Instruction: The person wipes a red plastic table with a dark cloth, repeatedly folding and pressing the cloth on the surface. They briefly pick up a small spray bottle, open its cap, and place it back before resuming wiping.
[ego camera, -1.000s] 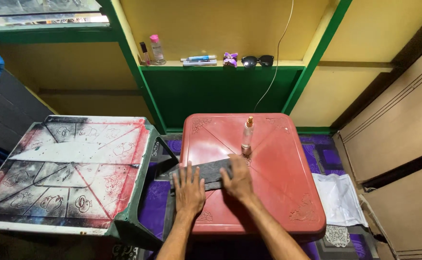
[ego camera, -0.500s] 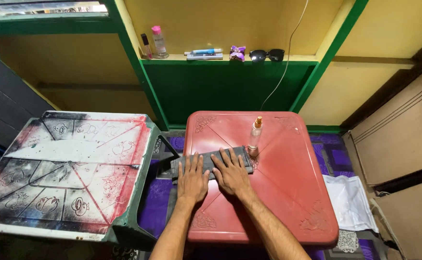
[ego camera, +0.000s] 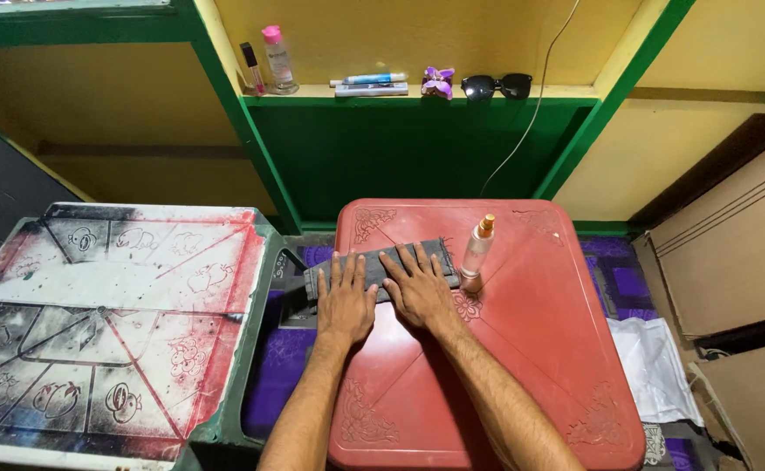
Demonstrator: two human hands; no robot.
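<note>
Both hands lie flat, palms down, on a dark grey cloth (ego camera: 380, 269) that is spread across the left part of the red desk (ego camera: 522, 349). The left hand (ego camera: 345, 296) presses the left portion of the cloth, close to the edge of the desk, and its fingers are spread and point away from the person. The right hand (ego camera: 419, 288) rests just beside it, on the middle of the cloth, also with spread fingers. Neither hand closes around anything; the grip of each one is wide and flat, only pressing on the fabric. The left end of the cloth hangs a little over the desk edge, above the gap to the next desk.

A small spray bottle (ego camera: 476, 253) with an orange cap stands upright just beside the right end of the cloth; whether it touches the cloth I cannot tell. On the left stands a second desk (ego camera: 112, 305), white with red and black stains. Behind, a green shelf (ego camera: 417, 94) carries a bottle with pink cap (ego camera: 277, 59), a tube (ego camera: 367, 80), a purple bow (ego camera: 438, 83) and dark sunglasses (ego camera: 496, 85). A white bag (ego camera: 657, 366) lies on the floor to the right of the red desk.
</note>
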